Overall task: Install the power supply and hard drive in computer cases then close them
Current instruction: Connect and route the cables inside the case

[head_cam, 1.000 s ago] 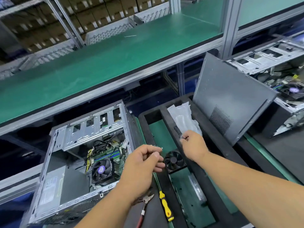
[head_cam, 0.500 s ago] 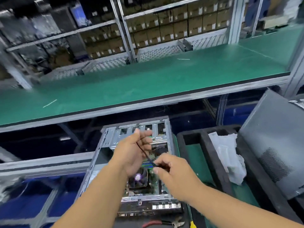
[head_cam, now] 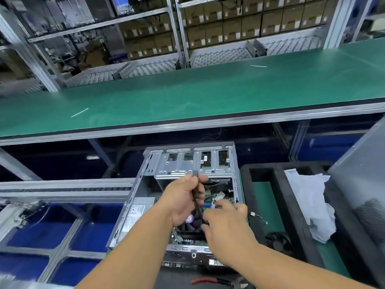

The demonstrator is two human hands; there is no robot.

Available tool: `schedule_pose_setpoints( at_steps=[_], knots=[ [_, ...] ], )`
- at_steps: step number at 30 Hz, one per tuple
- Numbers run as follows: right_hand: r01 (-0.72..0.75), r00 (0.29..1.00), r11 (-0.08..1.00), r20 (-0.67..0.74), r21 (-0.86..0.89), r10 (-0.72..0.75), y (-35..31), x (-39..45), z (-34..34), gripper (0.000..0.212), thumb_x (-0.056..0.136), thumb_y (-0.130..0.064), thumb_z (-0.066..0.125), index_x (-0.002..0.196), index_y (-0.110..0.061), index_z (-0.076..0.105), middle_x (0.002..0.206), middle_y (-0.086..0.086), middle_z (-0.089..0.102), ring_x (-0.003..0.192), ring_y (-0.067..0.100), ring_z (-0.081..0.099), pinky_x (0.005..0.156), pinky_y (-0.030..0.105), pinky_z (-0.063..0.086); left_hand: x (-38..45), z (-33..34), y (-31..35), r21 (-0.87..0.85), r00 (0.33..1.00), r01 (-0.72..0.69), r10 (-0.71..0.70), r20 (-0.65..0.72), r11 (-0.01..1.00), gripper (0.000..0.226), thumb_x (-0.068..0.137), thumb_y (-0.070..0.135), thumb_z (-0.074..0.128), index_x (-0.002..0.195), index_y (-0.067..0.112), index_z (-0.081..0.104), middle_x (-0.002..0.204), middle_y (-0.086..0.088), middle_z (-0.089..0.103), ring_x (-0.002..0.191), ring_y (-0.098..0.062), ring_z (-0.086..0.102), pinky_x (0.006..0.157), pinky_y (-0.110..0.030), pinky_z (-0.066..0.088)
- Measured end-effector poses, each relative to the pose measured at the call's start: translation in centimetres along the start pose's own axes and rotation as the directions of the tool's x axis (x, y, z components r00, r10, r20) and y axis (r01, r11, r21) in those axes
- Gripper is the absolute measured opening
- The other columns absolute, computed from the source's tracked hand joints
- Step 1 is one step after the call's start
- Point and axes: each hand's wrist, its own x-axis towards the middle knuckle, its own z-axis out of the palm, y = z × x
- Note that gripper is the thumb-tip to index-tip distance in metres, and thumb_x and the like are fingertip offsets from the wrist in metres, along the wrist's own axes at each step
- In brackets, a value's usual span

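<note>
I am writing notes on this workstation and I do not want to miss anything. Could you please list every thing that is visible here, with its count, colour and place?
computer case: one, silver-grey, open, centre, below the shelf
power supply: one, grey with white label, inside the case, left side
CPU fan: one, black with purple hub, inside the case, mostly behind the hands
black cable: one, held above the case
side panel: one, dark grey, leaning at far right
foam tray: one, black, right of the case
plastic bag: one, white, crumpled, lying on the tray
loose fan: one, black, in the tray
pliers: one, red handles, bottom edge
green shelf: one, above the case
cardboard boxes: many, brown, background racks
left hand: grips the cable
right hand: over the case; fingers reach inside
</note>
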Motion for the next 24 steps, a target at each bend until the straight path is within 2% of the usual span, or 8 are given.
schedule_pose_setpoints(
  at_steps=[3,5,7,11,14,18,20,24],
  knots=[
    [-0.075,0.997,0.993,0.004,-0.088,0.076,-0.1,-0.2,-0.1,0.021,0.089,-0.040,0.052,0.072,-0.029,0.047,0.082,-0.013,0.057,0.120,0.020,0.042,0.085,0.045,0.023,1.9,0.8,-0.5,0.120,0.992,0.087,-0.075,-0.101,0.989,0.032,0.111,0.017,0.040,0.113,0.007,0.070,0.071,-0.001,0.060,0.064,-0.016,0.053,0.063,-0.030,0.045],
    [-0.106,0.994,0.983,0.003,-0.151,0.108,-0.1,-0.3,-0.2,0.017,0.085,-0.041,0.050,0.073,-0.029,0.054,0.084,-0.012,0.057,0.115,0.021,0.041,0.085,0.046,0.025,3.1,1.8,-1.2,0.155,0.979,0.168,-0.147,-0.138,0.974,0.032,0.110,0.016,0.038,0.111,0.005,0.069,0.069,-0.003,0.059,0.062,-0.017,0.051,0.061,-0.029,0.044],
    [-0.136,0.990,0.975,0.009,-0.176,0.139,-0.1,-0.3,-0.4,0.020,0.084,-0.043,0.050,0.079,-0.029,0.064,0.088,-0.013,0.058,0.116,0.021,0.039,0.092,0.048,0.024,4.0,3.0,-1.9,0.165,0.972,0.208,-0.185,-0.142,0.964,0.032,0.110,0.014,0.036,0.107,0.003,0.066,0.069,-0.007,0.058,0.059,-0.019,0.050,0.057,-0.030,0.043],
    [-0.164,0.982,0.971,0.059,-0.176,0.177,0.2,-0.4,-0.6,0.029,0.084,-0.044,0.046,0.083,-0.028,0.070,0.092,-0.013,0.060,0.124,0.021,0.037,0.106,0.056,0.016,4.9,4.0,-3.0,0.223,0.964,0.229,-0.188,-0.188,0.948,0.034,0.107,0.014,0.036,0.097,0.006,0.067,0.065,-0.006,0.061,0.054,-0.018,0.052,0.052,-0.028,0.042],
    [-0.160,0.978,0.974,0.111,-0.160,0.179,0.3,-0.4,-0.7,0.034,0.085,-0.043,0.046,0.089,-0.025,0.074,0.097,-0.012,0.064,0.131,0.022,0.035,0.112,0.061,0.008,4.6,3.2,-3.9,0.304,0.974,0.208,-0.167,-0.156,0.930,0.036,0.104,0.014,0.040,0.091,0.008,0.073,0.064,-0.002,0.065,0.053,-0.014,0.054,0.055,-0.025,0.043],
    [-0.142,0.964,0.971,0.198,-0.191,0.180,0.1,0.0,-1.1,0.036,0.090,-0.047,0.046,0.092,-0.024,0.072,0.093,-0.008,0.064,0.129,0.024,0.037,0.115,0.065,0.003,4.5,2.8,-4.7,0.348,0.960,0.278,-0.241,-0.146,0.895,0.032,0.102,0.013,0.042,0.091,0.008,0.072,0.064,-0.001,0.062,0.054,-0.014,0.049,0.055,-0.029,0.032],
    [-0.143,0.960,0.971,0.214,-0.191,0.183,0.0,0.2,-1.1,0.036,0.091,-0.048,0.046,0.093,-0.024,0.073,0.094,-0.007,0.063,0.129,0.023,0.037,0.115,0.066,0.003,4.7,3.2,-4.9,0.317,0.957,0.287,-0.259,-0.128,0.904,0.032,0.105,0.013,0.041,0.093,0.006,0.071,0.063,-0.003,0.061,0.054,-0.016,0.049,0.055,-0.029,0.036],
    [-0.157,0.961,0.971,0.199,-0.181,0.192,0.0,0.3,-1.2,0.033,0.093,-0.044,0.047,0.101,-0.026,0.073,0.107,-0.007,0.066,0.130,0.021,0.036,0.115,0.064,0.004,5.2,4.7,-5.1,0.145,0.956,0.275,-0.254,-0.149,0.950,0.032,0.110,0.017,0.041,0.098,0.005,0.068,0.057,-0.006,0.059,0.046,-0.016,0.050,0.050,-0.026,0.042]
  ],
)
